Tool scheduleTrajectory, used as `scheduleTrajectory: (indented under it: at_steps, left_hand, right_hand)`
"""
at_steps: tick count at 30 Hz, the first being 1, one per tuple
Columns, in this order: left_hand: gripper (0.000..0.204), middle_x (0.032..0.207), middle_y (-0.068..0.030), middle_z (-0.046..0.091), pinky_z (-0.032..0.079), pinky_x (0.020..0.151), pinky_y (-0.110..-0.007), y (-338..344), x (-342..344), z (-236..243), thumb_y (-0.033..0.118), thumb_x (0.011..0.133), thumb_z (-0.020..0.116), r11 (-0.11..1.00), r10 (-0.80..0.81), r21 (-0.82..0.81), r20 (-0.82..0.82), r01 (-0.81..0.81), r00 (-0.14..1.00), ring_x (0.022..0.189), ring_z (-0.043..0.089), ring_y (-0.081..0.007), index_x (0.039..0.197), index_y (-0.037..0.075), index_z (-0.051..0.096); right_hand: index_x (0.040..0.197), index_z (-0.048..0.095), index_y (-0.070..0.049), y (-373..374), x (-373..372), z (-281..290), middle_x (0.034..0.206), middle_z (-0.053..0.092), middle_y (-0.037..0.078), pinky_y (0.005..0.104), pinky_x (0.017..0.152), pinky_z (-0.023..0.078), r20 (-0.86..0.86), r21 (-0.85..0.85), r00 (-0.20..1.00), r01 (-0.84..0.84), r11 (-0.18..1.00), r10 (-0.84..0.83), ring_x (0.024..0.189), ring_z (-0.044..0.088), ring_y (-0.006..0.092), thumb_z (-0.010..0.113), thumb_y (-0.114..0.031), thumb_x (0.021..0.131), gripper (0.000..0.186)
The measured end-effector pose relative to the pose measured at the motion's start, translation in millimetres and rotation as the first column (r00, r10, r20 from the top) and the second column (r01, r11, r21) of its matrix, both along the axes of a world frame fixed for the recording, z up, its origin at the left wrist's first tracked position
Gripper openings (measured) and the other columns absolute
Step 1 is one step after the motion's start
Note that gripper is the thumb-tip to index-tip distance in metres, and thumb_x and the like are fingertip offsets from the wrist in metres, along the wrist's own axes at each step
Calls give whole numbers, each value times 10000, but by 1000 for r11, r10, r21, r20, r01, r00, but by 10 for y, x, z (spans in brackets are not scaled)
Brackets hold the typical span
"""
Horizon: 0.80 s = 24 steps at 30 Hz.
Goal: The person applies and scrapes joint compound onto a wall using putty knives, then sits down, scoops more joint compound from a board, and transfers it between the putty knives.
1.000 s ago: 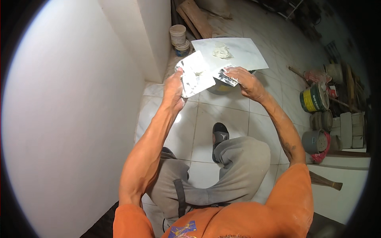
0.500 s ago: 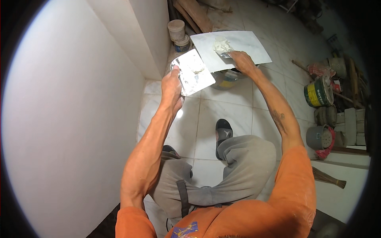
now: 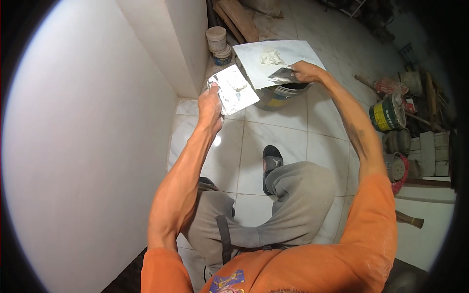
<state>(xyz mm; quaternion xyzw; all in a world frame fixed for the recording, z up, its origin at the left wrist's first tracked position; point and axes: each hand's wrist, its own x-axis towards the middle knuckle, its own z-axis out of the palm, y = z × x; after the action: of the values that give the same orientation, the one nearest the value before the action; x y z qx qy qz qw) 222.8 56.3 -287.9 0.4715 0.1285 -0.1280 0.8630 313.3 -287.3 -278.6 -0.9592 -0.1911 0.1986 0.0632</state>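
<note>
My left hand [image 3: 210,103] grips a small white square plate [image 3: 231,100] by its left edge, thumb on top. Some putty [image 3: 238,84] is smeared on that plate. Right of it, my right hand [image 3: 307,72] is closed around a putty knife [image 3: 282,74], whose dark blade lies low over a larger white board [image 3: 300,50]. A heap of off-white putty [image 3: 270,56] sits on the board, just beyond the blade. Beneath the board stands a dark bucket [image 3: 273,102] with a yellow label, its top partly covered.
A white wall [image 3: 88,146] rises close on my left. Two stacked tubs [image 3: 216,39] and wooden planks [image 3: 238,19] stand by the corner. On the right are a green and yellow bucket [image 3: 386,115], a grey pot [image 3: 393,166], blocks [image 3: 427,154] and a small broom [image 3: 409,219].
My right hand has drawn the putty knife away from the putty heap, toward the board's near right edge. The blade now shows more fully. My left hand and its plate have barely shifted.
</note>
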Motion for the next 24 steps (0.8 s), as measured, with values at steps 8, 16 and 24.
scheduleTrajectory:
  at_steps: [8,16,24]
  left_hand:
    - [369,1056,-157,613,531,788,-343,18,-32,29,225,991,396,998,-15,-69,-3,15,1000,902,634,-223,1135,-101,492]
    - [283,934,-105,632,586,659,-309,47,-115,148,205,975,442,928,-105,-360,-2,97,995,731,659,-178,1105,-38,504]
    - [309,980,-123,632,587,701,-349,16,-110,127,211,971,457,956,-80,-280,28,84,996,791,660,-196,1125,-53,496]
  right_hand:
    - [1078,586,43,616,-957,777,905,628,19,247,745,450,-69,765,925,289,576,-373,808,537,89,503,-133,934,242]
    - [1181,537,15,1501,-1438,823,1162,599,162,346,974,441,744,536,667,-565,627,-35,1101,569,290,518,154,750,453]
    - [1196,531,5,1134,-1316,354,1233,563,157,406,1052,383,699,478,713,-529,701,60,1182,509,332,530,205,590,638]
